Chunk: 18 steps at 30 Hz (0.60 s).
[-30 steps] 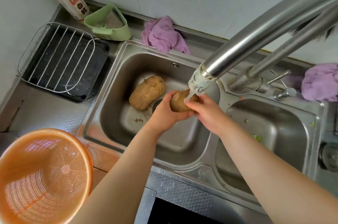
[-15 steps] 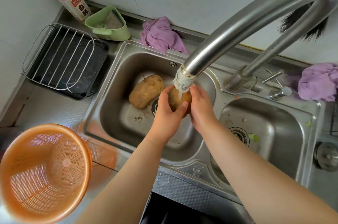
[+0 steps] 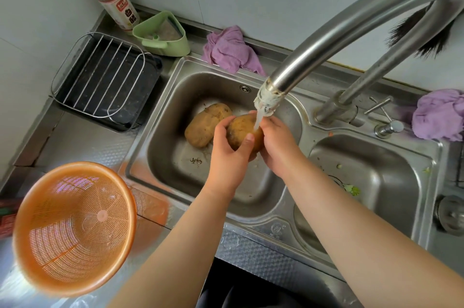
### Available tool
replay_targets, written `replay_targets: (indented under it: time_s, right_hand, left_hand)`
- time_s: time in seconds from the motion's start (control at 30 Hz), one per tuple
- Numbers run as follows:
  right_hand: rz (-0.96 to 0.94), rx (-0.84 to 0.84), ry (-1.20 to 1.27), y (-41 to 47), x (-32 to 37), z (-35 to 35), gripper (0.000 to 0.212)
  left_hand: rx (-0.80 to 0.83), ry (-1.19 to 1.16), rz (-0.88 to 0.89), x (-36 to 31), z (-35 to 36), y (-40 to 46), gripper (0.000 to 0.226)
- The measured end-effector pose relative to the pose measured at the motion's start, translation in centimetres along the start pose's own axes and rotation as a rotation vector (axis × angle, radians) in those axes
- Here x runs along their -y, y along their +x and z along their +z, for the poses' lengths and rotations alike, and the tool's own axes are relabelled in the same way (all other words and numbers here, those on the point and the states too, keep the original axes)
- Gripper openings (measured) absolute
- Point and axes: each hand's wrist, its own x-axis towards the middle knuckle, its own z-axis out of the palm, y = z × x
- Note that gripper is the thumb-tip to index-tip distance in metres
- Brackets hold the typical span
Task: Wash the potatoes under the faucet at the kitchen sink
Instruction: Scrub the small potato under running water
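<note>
A brown potato (image 3: 241,132) is held over the left basin of the steel sink (image 3: 160,147), directly under water running from the curved faucet (image 3: 324,44). My left hand (image 3: 227,157) wraps it from the left with the thumb across its front. My right hand (image 3: 277,143) presses against its right side. The stream lands on the potato's upper right. A second, larger potato (image 3: 204,125) lies on the basin floor just left of my hands, by the drain.
An orange mesh basket (image 3: 72,227) stands on the counter at lower left. A wire rack over a dark tray (image 3: 105,79), a green strainer (image 3: 163,34), a bottle (image 3: 118,6) and purple cloths (image 3: 231,49) line the back. The right basin (image 3: 371,182) holds green scraps.
Both hands have turned the potato under the stream; more of its brown top now shows between them. The second potato has stayed put. My head has shifted slightly.
</note>
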Motion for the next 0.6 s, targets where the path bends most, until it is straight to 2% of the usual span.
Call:
replay_targets:
  time_s: [0.1,0.17,0.27,0.4,0.43,0.5,0.6]
  right_hand:
    - [-0.018,0.150,0.050,-0.9,0.5,0.1,0.017]
    - [-0.034,0.068,0.043,-0.8,0.5,0.5,0.013]
    - [-0.035,-0.075,0.013,-0.7,1.1,1.3,0.020]
    - [-0.068,-0.018,-0.031,-1.6,2.5,1.4,0.030]
    - [-0.124,0.019,-0.085,-2.2,3.0,1.3,0.031]
    - [-0.315,0.071,-0.212,-3.6,4.3,1.0,0.046]
    - [-0.574,0.158,-0.150,-5.7,6.5,0.1,0.060]
  left_hand:
    - [-0.007,-0.044,-0.033,-0.8,-0.5,0.3,0.045]
    - [-0.012,0.036,0.028,-1.2,-0.2,0.0,0.046]
    - [-0.036,0.067,0.079,-1.5,0.2,-0.2,0.047]
    - [-0.002,-0.040,0.025,-2.5,-0.4,-0.4,0.044]
    - [0.016,-0.081,-0.005,-2.9,-0.8,-0.6,0.043]
    - [0.045,-0.129,-0.034,-3.7,-1.4,-0.8,0.043]
    - [0.086,-0.177,-0.034,-4.4,-2.2,-1.5,0.044]
